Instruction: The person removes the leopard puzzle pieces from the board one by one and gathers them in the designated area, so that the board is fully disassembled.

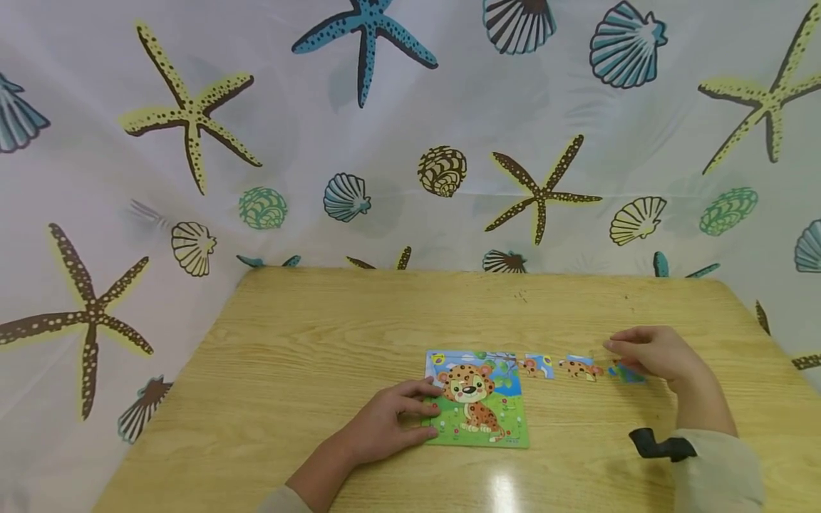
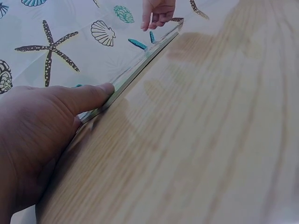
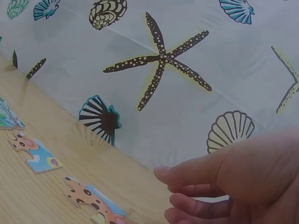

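Note:
A jigsaw puzzle board with a cartoon leopard cub lies on the wooden table. My left hand rests at its left side, fingertips and thumb over the edge; the left wrist view shows the thumb along the board's rim. To the board's right, loose puzzle pieces form a row: one with an ear and blue sky, a spotted one, and a blue-green one partly hidden by my right hand. That hand hovers there, fingers loosely bent, with nothing visible between them in the right wrist view.
The wooden table meets a white cloth printed with starfish and shells at its back and sides. A black strap end sticks out from the right sleeve. Small dark marks dot the table's far part.

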